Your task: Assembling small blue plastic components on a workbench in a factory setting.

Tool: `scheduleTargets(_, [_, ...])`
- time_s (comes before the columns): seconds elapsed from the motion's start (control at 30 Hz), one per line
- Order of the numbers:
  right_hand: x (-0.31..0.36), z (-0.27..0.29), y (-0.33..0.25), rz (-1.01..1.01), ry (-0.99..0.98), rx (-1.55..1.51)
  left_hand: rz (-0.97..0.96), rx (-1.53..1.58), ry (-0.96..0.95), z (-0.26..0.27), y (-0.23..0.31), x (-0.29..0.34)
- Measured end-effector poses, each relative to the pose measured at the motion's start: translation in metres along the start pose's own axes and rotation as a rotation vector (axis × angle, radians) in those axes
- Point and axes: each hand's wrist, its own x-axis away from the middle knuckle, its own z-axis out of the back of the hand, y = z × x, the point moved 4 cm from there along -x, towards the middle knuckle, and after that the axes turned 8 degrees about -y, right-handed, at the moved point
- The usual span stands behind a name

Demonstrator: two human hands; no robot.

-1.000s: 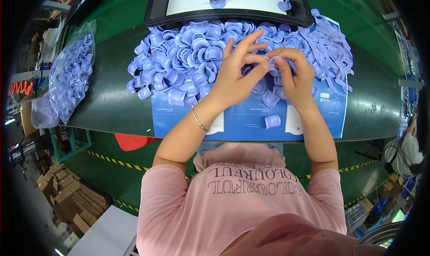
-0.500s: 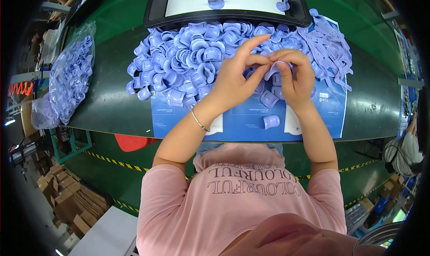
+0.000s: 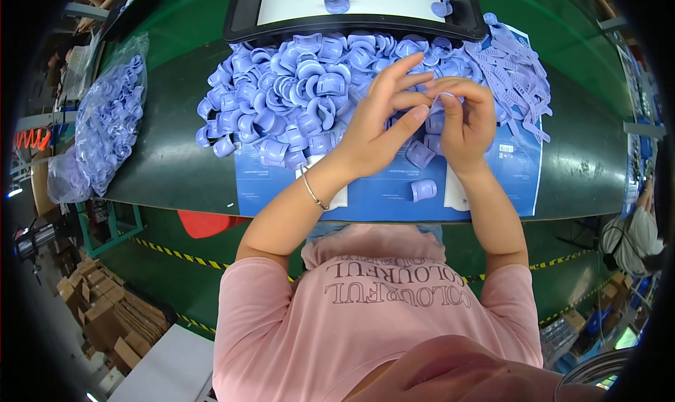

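My right hand (image 3: 467,124) is closed in a pinch between thumb and forefinger. It grips a light purple plastic piece (image 3: 441,97), mostly hidden by the fingers, with only a thin curved edge showing. Close beside it is my left hand (image 3: 383,121), fingers spread and thumb tip near the piece; whether it touches is hard to make out. Below the hands lie loose curved purple clips (image 3: 420,154), and one more clip (image 3: 424,190) sits apart near the table's front edge. A large heap of such curved clips (image 3: 295,86) spreads behind and left of my hands.
Flat slotted purple straps (image 3: 517,79) are piled at the right. A black-rimmed tray (image 3: 351,31) with a white bottom stands at the back, two purple pieces in it. A clear bag of purple parts (image 3: 112,121) rests on the left. Blue printed sheets (image 3: 520,180) cover the dark table (image 3: 179,142).
My left thumb and fingers have spread apart from their pinch at the piece. In my right hand the piece has turned, so less of it shows.
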Motion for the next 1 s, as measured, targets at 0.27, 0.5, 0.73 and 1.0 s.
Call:
scheduleTargets(0.27, [0.0,0.004,-0.016,0.189,-0.066,0.134,0.145,0.523,0.075,-0.003,-0.008,-0.001])
scheduleTargets(0.5, [0.005,0.003,-0.017,0.162,0.006,0.114,0.134,0.564,0.105,-0.002,-0.008,0.0])
scheduleTargets(0.73, [0.001,0.005,-0.021,0.168,0.014,0.178,0.124,0.429,0.088,0.003,-0.005,-0.001])
scheduleTargets(1.0, [-0.001,0.004,-0.02,0.16,0.034,0.19,-0.028,0.019,0.066,0.006,-0.001,-0.001])
